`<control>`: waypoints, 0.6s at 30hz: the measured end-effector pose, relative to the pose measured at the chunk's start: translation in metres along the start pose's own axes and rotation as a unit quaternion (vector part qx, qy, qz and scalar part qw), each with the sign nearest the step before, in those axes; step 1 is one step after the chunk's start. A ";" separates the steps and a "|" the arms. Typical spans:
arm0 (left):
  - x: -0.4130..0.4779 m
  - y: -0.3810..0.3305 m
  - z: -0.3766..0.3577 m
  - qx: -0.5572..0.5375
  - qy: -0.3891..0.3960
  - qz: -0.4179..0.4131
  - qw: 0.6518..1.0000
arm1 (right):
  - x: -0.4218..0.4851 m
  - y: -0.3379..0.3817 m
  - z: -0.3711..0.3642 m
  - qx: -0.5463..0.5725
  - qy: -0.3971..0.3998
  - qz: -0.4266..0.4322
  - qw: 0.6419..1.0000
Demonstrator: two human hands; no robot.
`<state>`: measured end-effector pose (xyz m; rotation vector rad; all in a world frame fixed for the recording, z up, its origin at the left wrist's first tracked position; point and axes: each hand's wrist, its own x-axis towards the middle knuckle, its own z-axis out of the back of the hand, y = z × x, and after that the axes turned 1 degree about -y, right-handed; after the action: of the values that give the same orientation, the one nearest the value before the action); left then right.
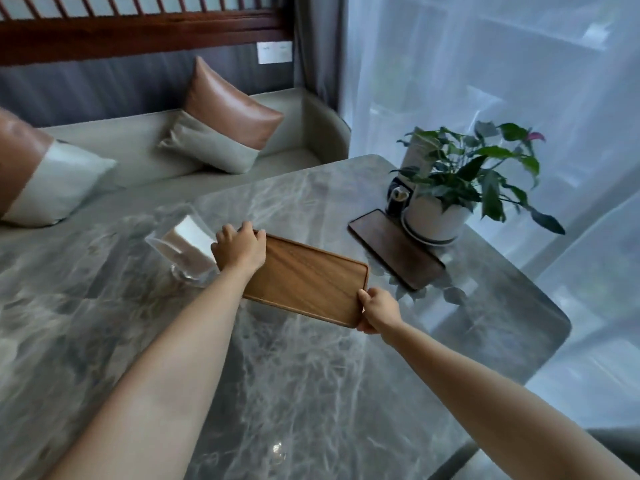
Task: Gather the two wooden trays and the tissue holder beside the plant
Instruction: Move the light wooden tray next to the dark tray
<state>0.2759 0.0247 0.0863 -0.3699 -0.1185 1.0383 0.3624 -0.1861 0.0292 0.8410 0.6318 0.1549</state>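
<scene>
Beyond where we grip, we see a grey marble table point(311, 393) running toward a cushioned bench point(138, 143). Two brown-and-cream pillows point(221, 123) lean there, up and left of our hold. Far right of the grip hangs a sheer curtain point(485, 64). A small dark object point(398, 199) stands up and right; what it is we cannot tell.
</scene>
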 end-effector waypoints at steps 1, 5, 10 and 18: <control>0.004 -0.013 -0.005 0.012 0.005 -0.018 1.000 | 0.004 -0.005 0.006 0.011 -0.007 -0.012 1.000; 0.021 -0.054 -0.031 0.060 0.045 -0.070 0.995 | 0.022 -0.026 0.024 0.052 -0.014 -0.065 0.996; 0.043 -0.090 -0.069 0.064 0.089 -0.104 0.989 | 0.040 -0.044 0.037 0.110 0.020 -0.133 0.985; 0.072 -0.121 -0.134 0.079 0.160 -0.116 0.977 | 0.064 -0.067 0.037 0.154 0.059 -0.210 0.964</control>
<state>0.4475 -0.0004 -0.0017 -0.3650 0.2047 0.7415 0.4278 -0.2314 -0.0308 0.9808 0.9487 -0.2868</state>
